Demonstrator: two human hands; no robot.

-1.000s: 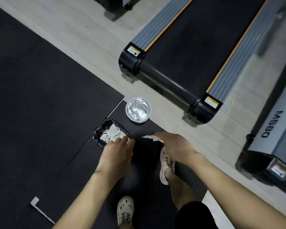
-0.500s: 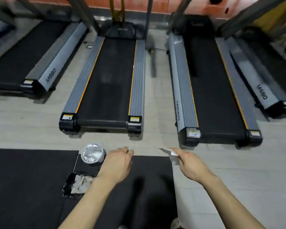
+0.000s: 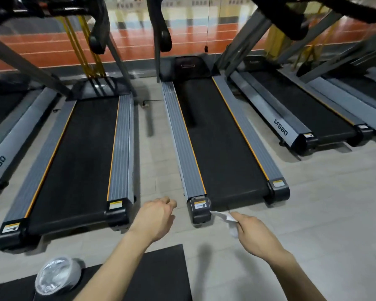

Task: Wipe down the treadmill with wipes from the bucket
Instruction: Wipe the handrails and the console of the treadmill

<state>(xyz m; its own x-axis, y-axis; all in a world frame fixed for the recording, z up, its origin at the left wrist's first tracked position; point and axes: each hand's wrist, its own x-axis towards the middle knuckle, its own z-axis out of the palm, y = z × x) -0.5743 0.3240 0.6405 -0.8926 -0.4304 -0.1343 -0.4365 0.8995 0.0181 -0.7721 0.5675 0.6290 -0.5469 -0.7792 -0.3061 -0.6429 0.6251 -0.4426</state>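
Note:
My right hand (image 3: 254,235) pinches a white wipe (image 3: 227,220) just short of the rear left corner of the treadmill (image 3: 221,144) straight ahead, which has a black belt and grey side rails with an orange stripe. My left hand (image 3: 155,218) hovers with loosely curled fingers and holds nothing, over the floor between that treadmill and the one to its left (image 3: 74,161). The round wipe bucket (image 3: 57,275) with a clear plastic lining sits at the lower left on the edge of a black floor mat (image 3: 161,276).
More treadmills stand side by side at the far left (image 3: 2,148) and right (image 3: 291,118). Upright posts and console arms (image 3: 161,29) hang overhead. Pale tiled floor (image 3: 313,213) lies behind the machines.
The view has lifted from the mat and the bin up to the row of treadmills. Both hands have moved forward, the right one carrying the wipe to the treadmill's rear corner.

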